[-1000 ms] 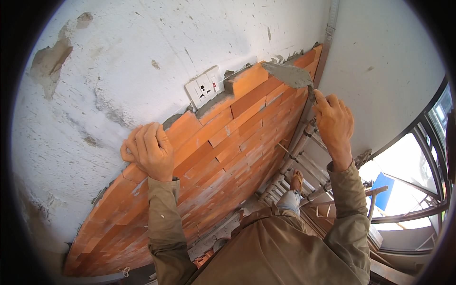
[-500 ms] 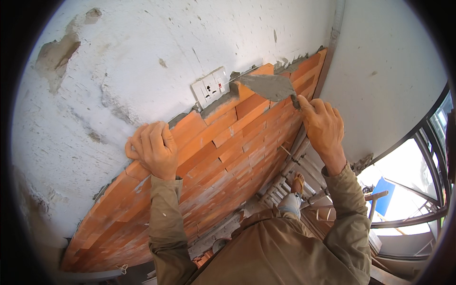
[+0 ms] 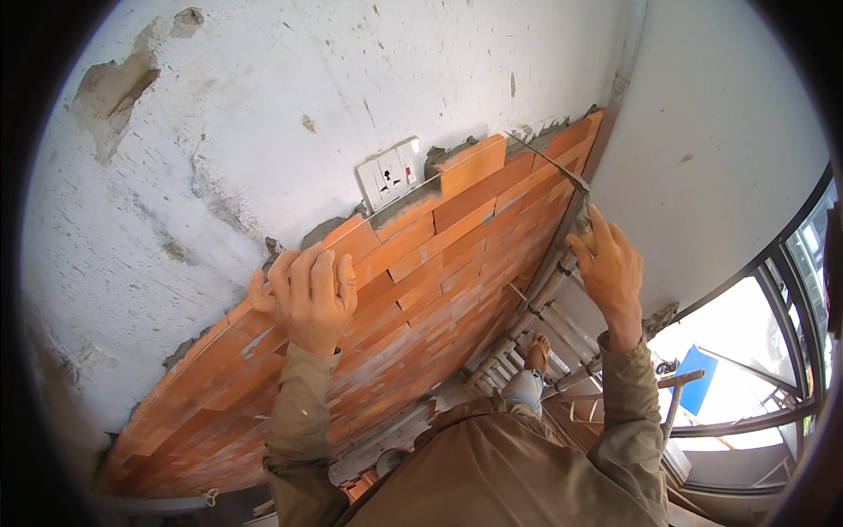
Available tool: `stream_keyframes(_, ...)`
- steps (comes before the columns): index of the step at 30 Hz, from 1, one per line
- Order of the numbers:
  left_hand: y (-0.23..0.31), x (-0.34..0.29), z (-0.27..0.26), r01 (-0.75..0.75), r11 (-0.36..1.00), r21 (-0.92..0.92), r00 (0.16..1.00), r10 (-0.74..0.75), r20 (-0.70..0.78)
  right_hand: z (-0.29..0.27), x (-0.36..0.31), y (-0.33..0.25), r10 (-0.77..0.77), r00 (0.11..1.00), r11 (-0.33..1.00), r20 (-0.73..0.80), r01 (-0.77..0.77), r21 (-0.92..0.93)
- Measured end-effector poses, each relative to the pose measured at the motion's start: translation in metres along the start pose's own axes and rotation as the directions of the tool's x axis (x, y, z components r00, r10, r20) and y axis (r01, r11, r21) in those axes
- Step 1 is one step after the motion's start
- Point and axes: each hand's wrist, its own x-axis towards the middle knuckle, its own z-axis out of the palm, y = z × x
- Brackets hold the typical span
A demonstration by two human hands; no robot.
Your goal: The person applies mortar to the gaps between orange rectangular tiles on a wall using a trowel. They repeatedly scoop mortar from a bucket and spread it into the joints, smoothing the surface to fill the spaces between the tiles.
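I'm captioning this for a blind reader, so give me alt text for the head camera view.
Seen from above, a person's left hand rests on the top edge of an orange brick wall while the right hand holds a trowel against the top course. Behind it, a white electrical socket sits on a patchy white plastered wall.

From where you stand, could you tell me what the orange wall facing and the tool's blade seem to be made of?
Orange facing: probably fired clay brick, matte, with grey mortar in the joints. Trowel blade in the right hand: likely steel, thin, grey and edge-on. The left hand rests on the bricks.
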Motion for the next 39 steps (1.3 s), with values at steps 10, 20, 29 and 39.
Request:
stream_keyframes(10, 0.064, 0.050, 0.057, -0.126, 0.980, -0.152, 0.991, 0.130, 0.014, 0.001, 0.028, -0.012, -0.202, 0.979, 0.970, 0.024, 0.203, -0.130)
stream_keyframes(20, 0.097, 0.073, 0.097, -0.195, 0.977, -0.085, 0.974, 0.203, 0.099, -0.001, 0.039, -0.010, -0.313, 0.946, 0.882, 0.085, 0.322, -0.344)
stream_keyframes(29, 0.095, 0.076, 0.103, -0.226, 0.970, -0.091, 0.974, 0.223, -0.040, 0.005, 0.046, 0.000, -0.242, 0.963, 0.881, 0.117, 0.269, -0.389)
stream_keyframes(39, 0.094, 0.076, 0.103, -0.226, 0.969, -0.095, 0.974, 0.224, -0.027, -0.002, 0.045, 0.001, -0.142, 0.982, 0.936, 0.128, 0.175, -0.307)
